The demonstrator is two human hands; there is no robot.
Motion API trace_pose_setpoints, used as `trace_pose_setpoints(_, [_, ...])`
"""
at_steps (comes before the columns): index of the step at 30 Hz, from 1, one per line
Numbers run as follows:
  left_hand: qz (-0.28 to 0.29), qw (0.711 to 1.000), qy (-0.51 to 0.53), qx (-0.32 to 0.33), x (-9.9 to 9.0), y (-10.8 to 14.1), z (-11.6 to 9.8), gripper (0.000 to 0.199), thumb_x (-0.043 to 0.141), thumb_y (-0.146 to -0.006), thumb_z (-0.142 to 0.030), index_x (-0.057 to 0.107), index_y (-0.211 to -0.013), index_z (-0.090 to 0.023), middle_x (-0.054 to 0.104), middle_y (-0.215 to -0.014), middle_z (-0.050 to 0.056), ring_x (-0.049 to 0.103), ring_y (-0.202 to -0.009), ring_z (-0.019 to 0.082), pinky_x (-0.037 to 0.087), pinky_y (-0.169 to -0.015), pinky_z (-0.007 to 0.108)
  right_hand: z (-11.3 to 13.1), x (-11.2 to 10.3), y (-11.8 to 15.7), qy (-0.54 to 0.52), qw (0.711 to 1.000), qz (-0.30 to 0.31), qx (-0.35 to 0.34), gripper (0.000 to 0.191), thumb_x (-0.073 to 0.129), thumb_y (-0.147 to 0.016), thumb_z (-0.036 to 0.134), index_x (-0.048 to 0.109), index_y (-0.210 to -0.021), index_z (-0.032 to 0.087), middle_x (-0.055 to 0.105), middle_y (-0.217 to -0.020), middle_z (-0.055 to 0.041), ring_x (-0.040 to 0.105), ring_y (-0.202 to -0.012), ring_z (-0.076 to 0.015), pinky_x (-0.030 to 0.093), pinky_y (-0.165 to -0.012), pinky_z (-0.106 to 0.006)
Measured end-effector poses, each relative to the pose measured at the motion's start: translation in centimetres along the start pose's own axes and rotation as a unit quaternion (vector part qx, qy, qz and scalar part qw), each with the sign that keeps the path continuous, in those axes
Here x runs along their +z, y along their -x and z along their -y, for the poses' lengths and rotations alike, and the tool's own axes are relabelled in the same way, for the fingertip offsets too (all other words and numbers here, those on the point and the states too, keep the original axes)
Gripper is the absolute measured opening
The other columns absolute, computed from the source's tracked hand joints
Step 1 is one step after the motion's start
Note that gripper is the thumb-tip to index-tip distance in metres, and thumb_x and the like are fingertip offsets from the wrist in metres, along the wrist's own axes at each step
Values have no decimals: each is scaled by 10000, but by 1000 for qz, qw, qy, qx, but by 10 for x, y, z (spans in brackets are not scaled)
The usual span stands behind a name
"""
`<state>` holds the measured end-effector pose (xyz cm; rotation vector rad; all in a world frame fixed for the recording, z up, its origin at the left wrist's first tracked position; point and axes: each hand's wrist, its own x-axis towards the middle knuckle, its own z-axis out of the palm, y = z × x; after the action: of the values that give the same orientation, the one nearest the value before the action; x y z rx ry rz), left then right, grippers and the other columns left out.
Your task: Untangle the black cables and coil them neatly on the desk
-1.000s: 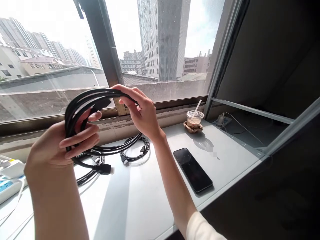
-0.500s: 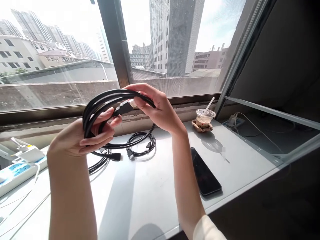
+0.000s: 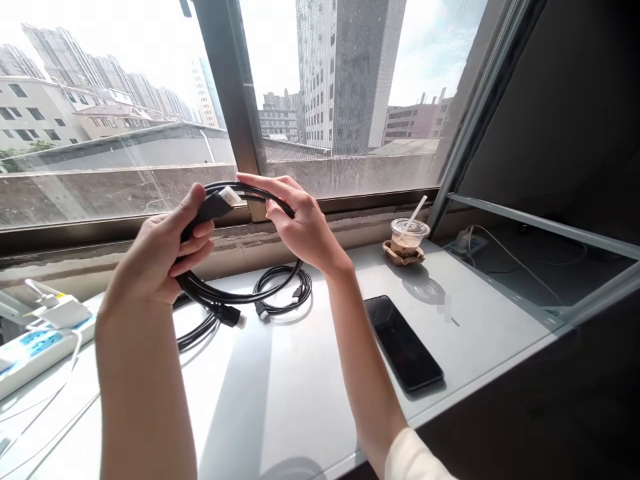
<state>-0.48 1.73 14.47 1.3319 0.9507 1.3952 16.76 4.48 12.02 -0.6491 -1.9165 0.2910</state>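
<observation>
A black cable (image 3: 235,295) hangs in a loose coil between both hands, above the white table. My left hand (image 3: 173,250) is closed around the coil's left side, with a black plug with a pale end (image 3: 220,203) sticking out past the thumb. At the upper right of the coil, my right hand (image 3: 295,213) pinches the loops between thumb and fingers. The cable's other plug (image 3: 231,316) dangles below the coil. A second coiled black cable (image 3: 284,309) lies on the table beneath, and a further black coil (image 3: 199,333) is partly hidden behind the left wrist.
A black phone (image 3: 405,343) lies on the white table (image 3: 310,387) right of my right forearm. Behind it a lidded cup (image 3: 407,238) with a straw sits in a brown holder. A power strip (image 3: 43,343) with an adapter and white cords is at the left. A window runs behind.
My left hand has turned and now grips the coil with its thumb up beside the plug. The right hand has moved slightly left and down. The dangling plug's pale tip now shows.
</observation>
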Motion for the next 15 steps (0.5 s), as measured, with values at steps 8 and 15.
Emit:
trace_pose_setpoints(8, [51,996,-71,-20,8,-4,13,517,557,-862,-507,397,-521,-153,176,-451,-67,152,-338,6,101,-316,130,3,2,2,-30,998,-62,-5,292,676,-801,393,669,-1031,213,616,-1039,-17,549,-758,-92,472,-699,-212])
trace_pose_setpoints(15, [66,989,-127,-41,4,-7,24,479,600,-794,-586,483,-655,-143,460,-538,-13,544,-564,107,457,-599,190,-16,7,0,15,989,-132,69,197,634,-825,335,679,-952,191,660,-879,-11,494,-591,-84,394,-583,-221])
